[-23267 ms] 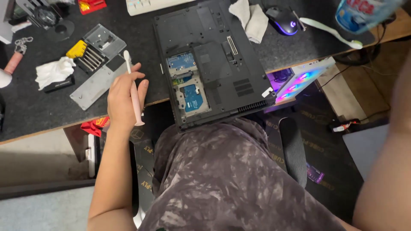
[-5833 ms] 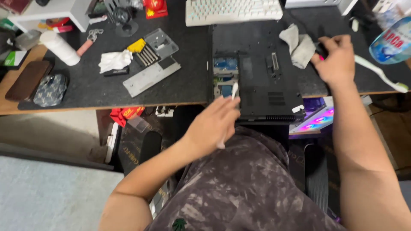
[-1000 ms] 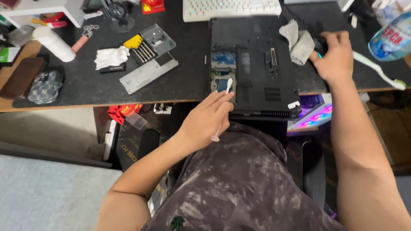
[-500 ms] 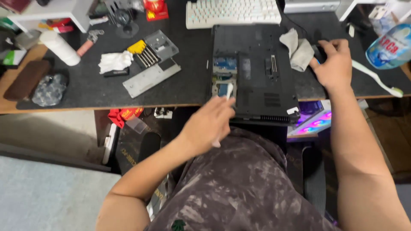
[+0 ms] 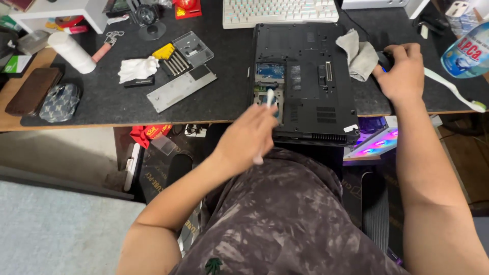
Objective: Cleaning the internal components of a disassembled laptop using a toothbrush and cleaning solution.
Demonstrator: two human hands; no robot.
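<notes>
Nearest the camera is the person's lap in a mottled dark shirt, with both bare forearms reaching away toward the tabletop (image 5: pixel 117 109). The left hand (image 5: pixel 248 137) is clenched around a slim white brush (image 5: pixel 266 114), gripping it low on the handle so the far end points into the open bay of the laptop (image 5: pixel 305 81). The laptop lies upside down at the near edge of the tabletop, its black underside up and a panel removed on its left side, where green and blue circuit boards show. The brush tip sits over that open bay; whether it touches the board I cannot tell.

To the right, the right hand (image 5: pixel 402 74) is curled over a dark mouse (image 5: pixel 383 60), mostly hiding it. Just left of that hand a grey cloth (image 5: pixel 359 56) lies crumpled, partly on the laptop's far right corner. A white toothbrush (image 5: pixel 453 91) lies right of the hand.

Left of the laptop rest a flat grey cover panel (image 5: pixel 181 90), a set of small screwdriver bits (image 5: pixel 173 58) and a white rag (image 5: pixel 137 69). Farther off, a pale keyboard (image 5: pixel 280 11) lies beyond the laptop.
</notes>
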